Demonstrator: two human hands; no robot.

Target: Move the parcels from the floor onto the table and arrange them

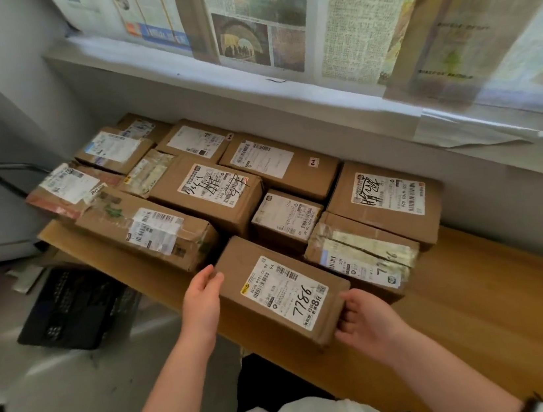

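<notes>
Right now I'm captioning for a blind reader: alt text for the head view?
A left hand and right hand hold the ends of a parcel marked 7786 at a wooden table's front edge. More labelled parcels sit packed behind it, under newspaper-covered windows.

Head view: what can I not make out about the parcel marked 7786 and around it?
- Parcel 7786 underside, head view: hidden by the box itself.
- Right hand fingers: tips under the parcel's end.
- Labels small print: too small.
- Table right end: cut by the frame edge.
</notes>
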